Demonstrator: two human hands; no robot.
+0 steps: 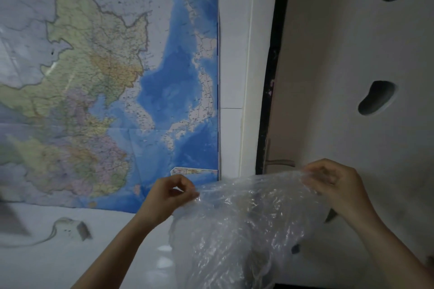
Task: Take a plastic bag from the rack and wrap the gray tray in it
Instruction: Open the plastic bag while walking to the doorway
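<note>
Both hands held a clear, crinkly plastic bag (237,225) up in the air. The left hand (170,195) pinched the top edge of the bag on its left side, with the thumb and fingers squeezed together on the thin plastic. The right hand (333,183) gripped the top edge on the bag's right side, fingers curled tight around a bunch of it. The two hands were well apart, so the top edge of the bag was stretched out between them. The rest of the bag hung down below the hands, all wrinkled and shiny. Something dark showed through the plastic low down, but it was too blurry to tell what it was.

Behind the bag, up and to its left, a big map (110,82) hung on the white wall, with blue sea and green and yellow land. A white door frame (249,91) stood just above the bag, between the map and a pale door (340,54). The door had dark, bean-shaped holes in it. A metal door handle (278,162) stuck out just above the bag's top edge. Far to the left of the bag, below the map, a white socket (75,229) with a cord sat on the wall.
</note>
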